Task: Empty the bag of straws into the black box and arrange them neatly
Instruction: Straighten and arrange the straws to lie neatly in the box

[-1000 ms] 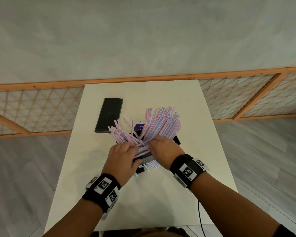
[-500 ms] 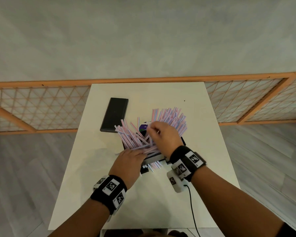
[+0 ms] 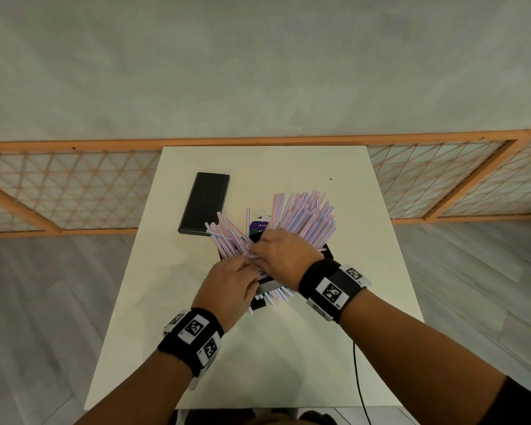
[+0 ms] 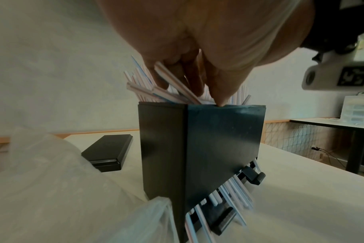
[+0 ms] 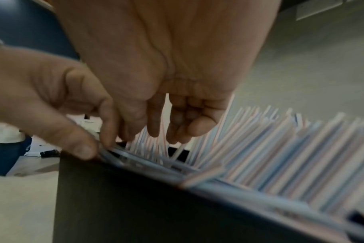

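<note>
A tall black box (image 4: 197,156) stands mid-table, full of pink-and-blue striped straws (image 3: 304,219) that fan out of its top. A looser bunch (image 3: 227,237) leans left. My left hand (image 3: 249,268) sits at the near rim, where thumb and fingers pinch some leaning straws (image 4: 177,85). My right hand (image 3: 258,243) reaches over the box from the right. In the right wrist view its fingers (image 5: 177,125) hang loosely curled among the upright straws (image 5: 280,156), gripping none. A few straws (image 4: 233,192) stick out under the box's near side.
The flat black lid (image 3: 203,204) lies on the white table (image 3: 365,271), left of and behind the box. A clear plastic bag (image 4: 52,189) lies crumpled near the box's left side. A wooden lattice screen (image 3: 74,191) stands behind the table.
My right hand has moved from the box's near rim forward and left, in among the straws. My left hand has stayed at the near rim.
</note>
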The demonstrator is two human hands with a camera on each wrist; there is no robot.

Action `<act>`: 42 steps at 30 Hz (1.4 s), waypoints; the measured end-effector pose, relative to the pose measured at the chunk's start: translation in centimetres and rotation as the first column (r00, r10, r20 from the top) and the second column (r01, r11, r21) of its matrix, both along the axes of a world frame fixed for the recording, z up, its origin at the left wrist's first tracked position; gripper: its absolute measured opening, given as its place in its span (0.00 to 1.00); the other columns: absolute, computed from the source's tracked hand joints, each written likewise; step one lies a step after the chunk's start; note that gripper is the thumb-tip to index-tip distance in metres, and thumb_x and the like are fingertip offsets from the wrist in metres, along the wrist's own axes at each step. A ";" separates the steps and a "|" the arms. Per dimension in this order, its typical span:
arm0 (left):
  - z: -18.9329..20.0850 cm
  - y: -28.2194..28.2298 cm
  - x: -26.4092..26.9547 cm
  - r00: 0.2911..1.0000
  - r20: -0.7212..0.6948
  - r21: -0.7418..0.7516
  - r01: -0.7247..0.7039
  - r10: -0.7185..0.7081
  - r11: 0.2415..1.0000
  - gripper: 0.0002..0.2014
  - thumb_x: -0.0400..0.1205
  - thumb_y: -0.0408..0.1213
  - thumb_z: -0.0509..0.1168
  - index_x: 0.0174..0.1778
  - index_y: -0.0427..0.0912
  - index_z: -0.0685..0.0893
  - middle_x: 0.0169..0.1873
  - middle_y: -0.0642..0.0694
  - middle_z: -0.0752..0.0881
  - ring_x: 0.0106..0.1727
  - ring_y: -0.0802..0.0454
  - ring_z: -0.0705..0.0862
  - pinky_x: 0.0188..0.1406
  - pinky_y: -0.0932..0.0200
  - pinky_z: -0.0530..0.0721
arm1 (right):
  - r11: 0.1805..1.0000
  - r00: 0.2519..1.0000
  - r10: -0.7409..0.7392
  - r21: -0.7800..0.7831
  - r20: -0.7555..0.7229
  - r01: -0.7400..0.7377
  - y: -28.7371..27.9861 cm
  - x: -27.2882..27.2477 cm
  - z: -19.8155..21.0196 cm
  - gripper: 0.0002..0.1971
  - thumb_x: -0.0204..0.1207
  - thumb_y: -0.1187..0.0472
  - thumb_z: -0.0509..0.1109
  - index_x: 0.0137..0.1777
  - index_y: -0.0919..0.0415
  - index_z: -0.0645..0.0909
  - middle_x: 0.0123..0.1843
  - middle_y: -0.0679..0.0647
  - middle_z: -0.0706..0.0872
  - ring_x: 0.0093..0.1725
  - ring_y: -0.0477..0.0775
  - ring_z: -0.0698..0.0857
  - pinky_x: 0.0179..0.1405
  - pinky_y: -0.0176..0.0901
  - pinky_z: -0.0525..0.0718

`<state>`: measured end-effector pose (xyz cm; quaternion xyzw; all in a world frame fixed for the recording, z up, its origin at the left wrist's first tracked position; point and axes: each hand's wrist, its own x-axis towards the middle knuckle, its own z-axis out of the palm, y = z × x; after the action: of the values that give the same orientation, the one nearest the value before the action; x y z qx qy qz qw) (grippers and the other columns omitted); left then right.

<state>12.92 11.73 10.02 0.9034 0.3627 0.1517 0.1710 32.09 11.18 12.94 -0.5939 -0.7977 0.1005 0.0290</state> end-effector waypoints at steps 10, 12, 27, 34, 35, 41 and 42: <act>-0.9 0.8 -1.2 0.982 -0.154 0.075 -0.098 0.108 0.992 0.23 0.81 0.59 0.65 0.67 0.50 0.80 0.62 0.51 0.81 0.63 0.47 0.80 0.60 0.48 0.80 | 0.986 0.998 -0.068 -0.151 -0.012 0.065 -1.9 1.1 -2.8 0.44 0.76 0.24 0.42 0.70 0.56 0.80 0.60 0.55 0.85 0.58 0.58 0.84 0.63 0.53 0.82; -1.1 0.7 -1.2 0.979 -0.195 0.066 -0.054 0.066 0.996 0.22 0.84 0.60 0.56 0.65 0.52 0.83 0.56 0.54 0.83 0.58 0.48 0.82 0.59 0.50 0.79 | 0.989 0.998 -0.058 -0.138 -0.019 0.055 -1.5 1.3 -3.2 0.40 0.76 0.24 0.47 0.66 0.55 0.82 0.56 0.54 0.86 0.56 0.57 0.84 0.62 0.54 0.83; -1.7 0.5 -1.3 0.936 -0.343 0.293 0.187 -0.080 0.938 0.12 0.85 0.48 0.54 0.45 0.54 0.83 0.38 0.55 0.83 0.39 0.46 0.83 0.43 0.47 0.79 | 0.946 0.993 0.061 -0.322 0.097 -0.027 -0.5 0.6 -2.7 0.47 0.66 0.18 0.64 0.72 0.56 0.75 0.64 0.56 0.87 0.61 0.62 0.85 0.63 0.49 0.80; -1.6 -0.5 -1.2 0.938 -0.342 0.190 0.130 -0.058 0.973 0.15 0.85 0.58 0.54 0.42 0.53 0.79 0.32 0.55 0.86 0.36 0.48 0.83 0.43 0.49 0.79 | 0.978 0.996 0.094 -0.190 0.009 -0.090 -1.9 0.9 -3.8 0.48 0.61 0.17 0.67 0.72 0.53 0.72 0.58 0.53 0.89 0.57 0.59 0.88 0.58 0.49 0.86; -1.7 -0.6 -1.4 0.934 -0.353 0.176 0.127 -0.058 0.976 0.16 0.85 0.58 0.54 0.44 0.53 0.80 0.34 0.55 0.86 0.37 0.49 0.83 0.45 0.49 0.78 | 0.976 0.995 0.094 -0.196 -0.015 -0.095 -2.0 0.9 -4.0 0.48 0.61 0.17 0.66 0.72 0.51 0.72 0.59 0.52 0.89 0.57 0.58 0.88 0.59 0.49 0.87; -1.5 -0.9 -1.1 0.923 -0.382 0.121 0.105 -0.051 0.987 0.19 0.87 0.58 0.51 0.54 0.56 0.86 0.42 0.56 0.86 0.44 0.49 0.85 0.51 0.48 0.74 | 0.983 0.991 0.112 -0.139 -0.075 -0.121 -2.4 1.0 -4.0 0.46 0.62 0.17 0.64 0.71 0.50 0.76 0.62 0.49 0.88 0.61 0.55 0.86 0.65 0.52 0.84; -1.4 -1.0 -1.0 0.928 -0.371 0.110 0.091 -0.044 0.990 0.19 0.87 0.58 0.51 0.53 0.56 0.86 0.42 0.56 0.87 0.44 0.49 0.85 0.52 0.48 0.73 | 0.985 0.990 0.114 -0.118 -0.081 -0.123 -2.4 1.1 -3.9 0.45 0.63 0.18 0.64 0.70 0.50 0.77 0.63 0.49 0.88 0.61 0.55 0.85 0.66 0.51 0.83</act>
<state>11.92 10.78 8.63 0.9367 0.3469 -0.0036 0.0480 33.19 8.75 9.07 -0.5420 -0.8223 0.1726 0.0159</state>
